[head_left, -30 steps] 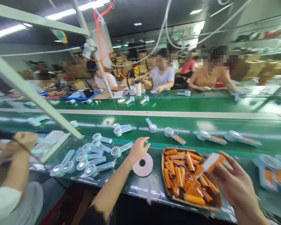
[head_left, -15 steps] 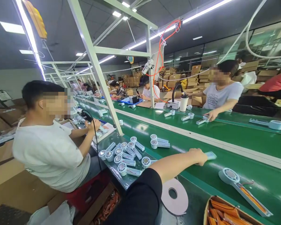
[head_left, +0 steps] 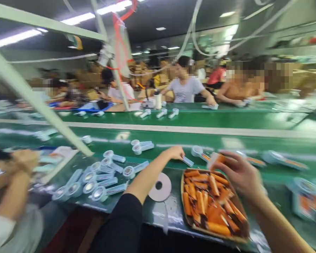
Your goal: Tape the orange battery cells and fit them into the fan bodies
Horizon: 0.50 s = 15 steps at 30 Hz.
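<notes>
My left hand (head_left: 176, 153) reaches over the green belt, its fingers closed on a light-blue handheld fan (head_left: 188, 161). The fan's handle end sticks out to the right, and the hand hides the rest. Above the far edge of a box, my right hand (head_left: 239, 174) pinches an orange battery (head_left: 218, 160) with a white strip on it. The brown cardboard box (head_left: 183, 196) below holds several orange batteries (head_left: 201, 202). A roll of white tape (head_left: 164, 187) lies left of the box, under my left forearm.
Several light-blue fans (head_left: 99, 193) cluster at the left of the bench. Other fans with orange inside their handles (head_left: 285, 160) lie on the belt (head_left: 158, 137). A slanted metal post (head_left: 46, 109) rises at left, beside a co-worker's hands (head_left: 25, 160). Several people sit across the belt.
The view swung left, then back. My left hand went from above the tape roll to the belt and took hold of a fan. My right hand moved up and left with the orange battery.
</notes>
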Tool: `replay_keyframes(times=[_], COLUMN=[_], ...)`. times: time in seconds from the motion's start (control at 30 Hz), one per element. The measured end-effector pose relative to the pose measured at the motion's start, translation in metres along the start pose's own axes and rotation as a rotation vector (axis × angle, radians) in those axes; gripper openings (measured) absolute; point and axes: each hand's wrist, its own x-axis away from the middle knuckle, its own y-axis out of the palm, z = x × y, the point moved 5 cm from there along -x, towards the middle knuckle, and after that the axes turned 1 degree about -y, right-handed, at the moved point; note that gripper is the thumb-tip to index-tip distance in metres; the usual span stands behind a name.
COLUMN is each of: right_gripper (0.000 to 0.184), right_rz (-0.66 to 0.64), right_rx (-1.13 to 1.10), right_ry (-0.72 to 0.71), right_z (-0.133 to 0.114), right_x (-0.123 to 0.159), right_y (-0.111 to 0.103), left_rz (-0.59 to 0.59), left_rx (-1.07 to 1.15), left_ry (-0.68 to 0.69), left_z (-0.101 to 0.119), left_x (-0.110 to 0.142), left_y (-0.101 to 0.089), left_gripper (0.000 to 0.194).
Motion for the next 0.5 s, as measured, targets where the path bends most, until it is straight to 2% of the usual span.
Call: replay_keyframes(times=[0.07, 0.13, 0.2, 0.33, 0.5], right_gripper=[0.041, 0.036, 0.035, 0.029, 0.035], right_rz=[-0.122, -0.303, -0.414, -0.536, -0.697], right_rx=[0.208, 0.483, 0.705, 0.927, 1.176], right_ry=[0.014, 0.028, 0.039, 0.046, 0.043], right_z=[0.002, 0.014, 0.031, 0.059, 0.076], right_x=[-0.002, -0.017, -0.035, -0.056, -0.056], right_y=[-0.002, 0.015, 0.035, 0.058, 0.063], left_rz=[-0.001, 0.021, 0.049, 0.093, 0.140], left_rx=[0.029, 0.054, 0.077, 0.116, 0.149], left_ry=[0.050, 0.054, 0.039, -0.006, -0.054], left_z=[-0.009, -0.016, -0.019, -0.020, -0.018], left_x=[-0.010, -0.018, -0.022, -0.026, -0.031], left_y=[0.002, 0.005, 0.008, 0.012, 0.014], left_gripper=[0.029, 0.031, 0.032, 0.032, 0.033])
